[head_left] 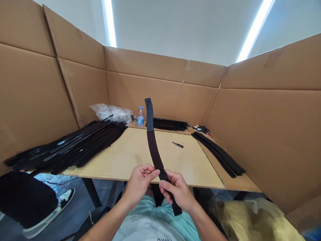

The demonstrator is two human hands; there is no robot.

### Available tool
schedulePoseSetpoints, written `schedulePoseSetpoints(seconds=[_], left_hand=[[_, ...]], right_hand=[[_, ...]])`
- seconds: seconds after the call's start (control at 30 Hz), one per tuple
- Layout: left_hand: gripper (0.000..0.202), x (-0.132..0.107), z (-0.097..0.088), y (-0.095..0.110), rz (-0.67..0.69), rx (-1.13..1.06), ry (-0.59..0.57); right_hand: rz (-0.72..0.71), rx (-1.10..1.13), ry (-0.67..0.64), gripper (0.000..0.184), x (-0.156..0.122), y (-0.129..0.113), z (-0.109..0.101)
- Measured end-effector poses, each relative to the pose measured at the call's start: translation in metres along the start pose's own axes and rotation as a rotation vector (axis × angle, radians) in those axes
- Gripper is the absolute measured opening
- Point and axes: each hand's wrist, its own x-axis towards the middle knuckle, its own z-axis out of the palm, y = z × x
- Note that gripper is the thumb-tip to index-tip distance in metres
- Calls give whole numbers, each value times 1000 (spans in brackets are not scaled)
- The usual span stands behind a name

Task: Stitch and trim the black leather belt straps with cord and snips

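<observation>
Right hand (177,192) closed around the lower part of a long dark leather strap (153,149), upright and bowing toward upper left; left hand (139,182) half-closed at its edge, grip or mere touch hard to tell. Risk: a loose hold letting the strap slip and drop onto the small knife (177,144) at centre right of the surface (125,157), or snag the stacked straps (67,147) at left.
</observation>
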Motion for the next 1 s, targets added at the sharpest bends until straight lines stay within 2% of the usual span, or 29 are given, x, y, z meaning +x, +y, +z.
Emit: schedulePoseSetpoints(seconds=[0.17, 0.3, 0.47, 0.67, 0.8, 1.0], left_hand=[[40, 3, 0, 0, -20, -13, 57], [35, 6, -2, -2, -15, -34, 75], [31, 4, -1, 0, -5, -92, -40], [30, -3, 4, 2, -55, -162, -147], [39, -4, 5, 0, -45, -125, -77], [43, -3, 8, 7, 11, -128, -32]], right_hand=[[33, 50, 141, 47, 5, 8, 0], [36, 85, 174, 45, 8, 7, -1], [62, 79, 161, 41, 4, 4, -1], [71, 213, 48, 40, -2, 8, 3], [27, 209, 13, 42, -2, 6, 5], [24, 323, 121, 40, -3, -1, 10]])
